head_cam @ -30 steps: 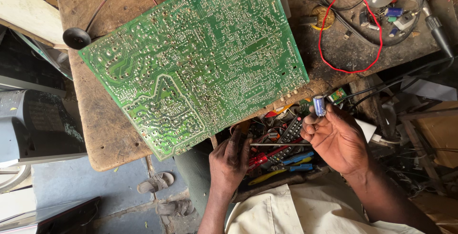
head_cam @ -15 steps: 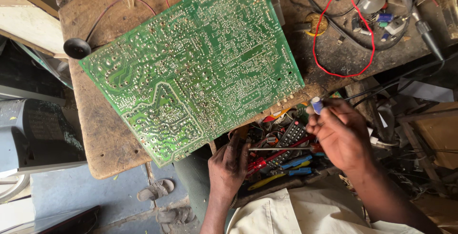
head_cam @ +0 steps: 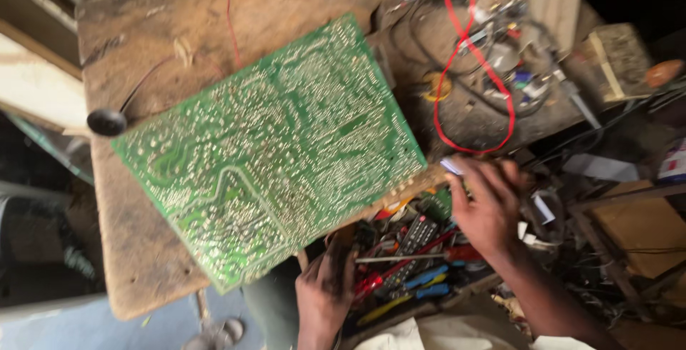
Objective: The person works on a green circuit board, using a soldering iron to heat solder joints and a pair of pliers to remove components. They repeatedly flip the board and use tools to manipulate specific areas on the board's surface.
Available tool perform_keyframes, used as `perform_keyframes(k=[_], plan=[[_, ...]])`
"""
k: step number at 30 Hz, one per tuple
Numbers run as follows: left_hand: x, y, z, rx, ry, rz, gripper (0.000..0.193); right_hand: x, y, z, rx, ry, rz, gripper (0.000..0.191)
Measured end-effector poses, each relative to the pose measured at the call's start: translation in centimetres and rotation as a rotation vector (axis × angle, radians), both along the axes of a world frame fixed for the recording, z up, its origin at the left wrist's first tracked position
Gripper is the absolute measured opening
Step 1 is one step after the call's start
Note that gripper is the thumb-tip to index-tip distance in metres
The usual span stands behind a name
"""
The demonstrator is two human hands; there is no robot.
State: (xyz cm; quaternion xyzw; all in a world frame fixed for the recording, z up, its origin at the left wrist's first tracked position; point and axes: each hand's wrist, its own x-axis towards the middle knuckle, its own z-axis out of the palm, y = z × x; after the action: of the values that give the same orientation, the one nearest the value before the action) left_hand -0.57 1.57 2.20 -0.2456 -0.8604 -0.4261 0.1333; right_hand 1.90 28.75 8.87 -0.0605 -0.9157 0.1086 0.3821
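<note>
Worn wooden table (head_cam: 143, 250), far left edge: small black round cap (head_cam: 106, 122) on a thin wire. Large green circuit board (head_cam: 264, 150) lies solder side up across the table, one corner overhanging the near edge. Left hand (head_cam: 325, 289) sits under that corner, fingers curled; grip unclear. Beside it, an open drawer of tools (head_cam: 411, 271). Right hand (head_cam: 486, 207) at the board's right corner, fingers pinching a small pale part (head_cam: 451, 166). Red wire loop (head_cam: 475, 71) lies beyond, on the table.
</note>
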Motion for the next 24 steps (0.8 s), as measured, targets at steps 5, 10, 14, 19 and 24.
perform_keyframes(k=[5,10,14,19,24], plan=[[0.2,0.1,-0.4,0.034,0.022,0.026,0.035,-0.2,1.5,1.1,-0.021,0.086,-0.050,0.026],[0.2,0.1,-1.4,0.045,0.126,0.027,0.039,-1.6,4.9,1.2,-0.049,0.070,-0.089,0.021],[0.4,0.0,-1.5,0.077,0.029,0.025,0.040,-3.6,8.5,1.0,-0.044,0.115,-0.033,0.016],[0.5,-0.4,-1.3,0.028,-0.081,0.045,0.041,-6.4,11.0,1.2,-0.168,0.187,0.001,0.010],[0.2,-0.5,-0.6,0.061,-0.049,0.029,0.039,-5.1,9.5,1.5,-0.388,0.302,-0.141,0.011]])
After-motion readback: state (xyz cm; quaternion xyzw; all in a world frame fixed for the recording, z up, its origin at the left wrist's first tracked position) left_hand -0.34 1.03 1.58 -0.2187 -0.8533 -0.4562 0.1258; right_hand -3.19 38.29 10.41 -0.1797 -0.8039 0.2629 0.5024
